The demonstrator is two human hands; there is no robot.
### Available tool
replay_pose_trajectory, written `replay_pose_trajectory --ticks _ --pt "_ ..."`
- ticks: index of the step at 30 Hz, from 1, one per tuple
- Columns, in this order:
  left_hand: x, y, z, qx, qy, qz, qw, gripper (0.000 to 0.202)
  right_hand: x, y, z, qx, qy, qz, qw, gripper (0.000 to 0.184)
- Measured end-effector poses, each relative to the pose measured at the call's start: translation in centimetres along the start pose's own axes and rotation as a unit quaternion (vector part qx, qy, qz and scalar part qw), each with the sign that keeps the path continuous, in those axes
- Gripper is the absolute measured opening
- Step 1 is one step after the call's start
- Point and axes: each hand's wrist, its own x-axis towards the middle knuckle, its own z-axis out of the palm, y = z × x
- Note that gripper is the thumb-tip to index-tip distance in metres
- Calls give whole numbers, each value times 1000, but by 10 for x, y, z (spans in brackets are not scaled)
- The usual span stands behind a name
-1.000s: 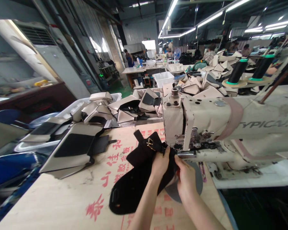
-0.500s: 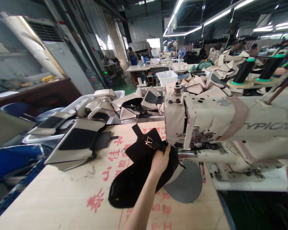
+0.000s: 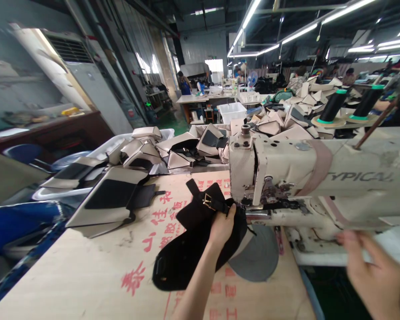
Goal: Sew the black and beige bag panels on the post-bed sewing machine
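Observation:
My left hand point(image 3: 222, 226) is closed on a black bag piece point(image 3: 183, 253) beside the head of the sewing machine point(image 3: 282, 166). A gold buckle point(image 3: 208, 202) on a black strap shows just above my fingers. The inner end of the bag piece lies at the machine's needle area, where the machine and my hand partly hide it. My right hand point(image 3: 373, 271), smeared by motion, is at the lower right in front of the machine's arm. Whether its fingers hold anything does not show. A round grey disc point(image 3: 255, 258) lies partly under the piece.
A beige and black bag point(image 3: 110, 191) lies on the wooden table point(image 3: 96, 275), left of the black piece. Behind it, a white crate point(image 3: 168, 133) and a heap hold several similar bags. Black thread cones point(image 3: 333, 106) stand behind the machine. People sit or stand farther back.
My right hand has come in from the right edge toward the machine and is now mostly in view. My left hand keeps its grip on the black bag piece, almost still.

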Motion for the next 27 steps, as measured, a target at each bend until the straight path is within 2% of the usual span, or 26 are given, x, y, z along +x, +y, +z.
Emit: replay_pose_trajectory --ticks 1,2,3,4,6,8,10,15,20,22,25,27 --pt "0 0 0 0 1 0 1000 42 -11 -25 20 92 -142 38 985 35" --pt "0 0 0 1 1 -1 1000 42 -23 -49 41 174 -260 70 947 37" --pt "0 0 1 3 0 -2 1000 42 -33 -71 62 233 -330 100 909 36" --pt "0 0 1 4 -1 -4 1000 43 -41 -89 82 282 -363 119 880 36" --pt "-1 1 1 7 -2 -7 1000 42 -53 -113 112 383 -376 212 817 38" --pt "-1 3 0 8 -2 -9 1000 40 -58 -123 128 453 -351 312 758 43" --pt "2 6 0 9 -2 -10 1000 37 -61 -125 134 482 -323 371 725 46" --pt "16 15 -2 21 -3 -22 1000 27 -59 -129 140 483 -264 399 733 47" --pt "29 20 -4 31 -3 -28 999 21 -59 -140 153 460 -222 406 758 48" --pt "31 22 -6 30 -3 -27 999 20 -60 -143 155 442 -232 392 773 48" --pt "32 24 -7 28 -6 -21 999 19 -57 -132 139 393 -289 330 808 46" --pt "32 23 -8 26 -10 -15 1000 19 -45 -103 110 327 -282 258 864 42"
